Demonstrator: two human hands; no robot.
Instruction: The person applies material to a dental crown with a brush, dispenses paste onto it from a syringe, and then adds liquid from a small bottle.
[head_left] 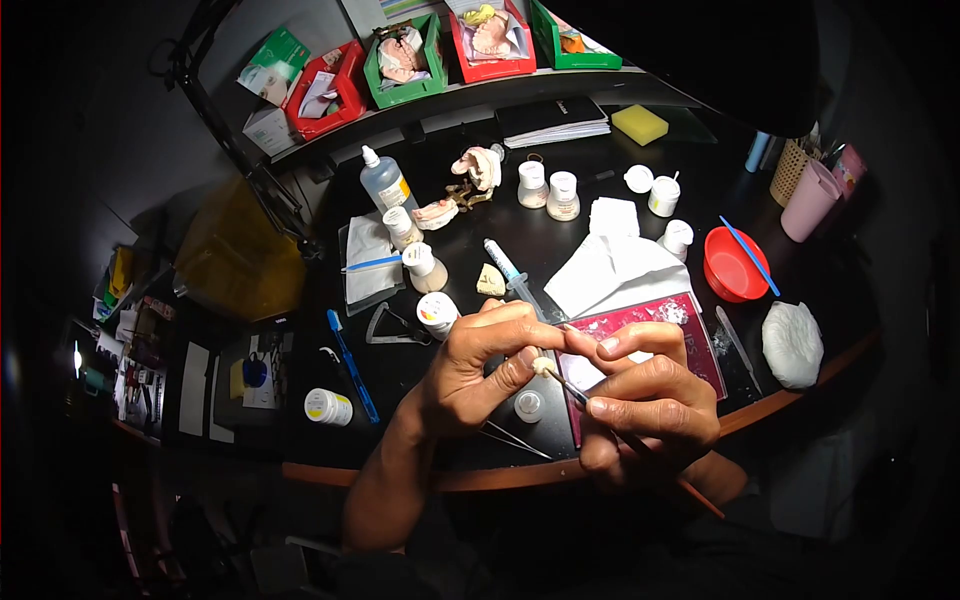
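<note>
Between the thumb and index finger of my left hand (472, 365) is a small cream-coloured dental crown (543, 367). My right hand (652, 400) grips a thin brush (701, 499) with a reddish-brown handle, its tip right at the crown. The fingertips of both hands come close together above the crown. Under the right hand lies a dark red mixing plate (712, 365) with white powder on it, partly hidden. A small clear jar (529, 405) and metal tweezers (520, 441) are just below the hands. Behind them rest a syringe (503, 262) and a small plaster piece (491, 280).
White tissue (622, 262), a red bowl (735, 268) with a blue stick across it, and a white wad (792, 345) are to the right. Several powder jars, a clear bottle (386, 180), dental models (478, 168) and a blue toothbrush (352, 365) stand or lie leftward. Coloured bins (492, 68) line the shelf.
</note>
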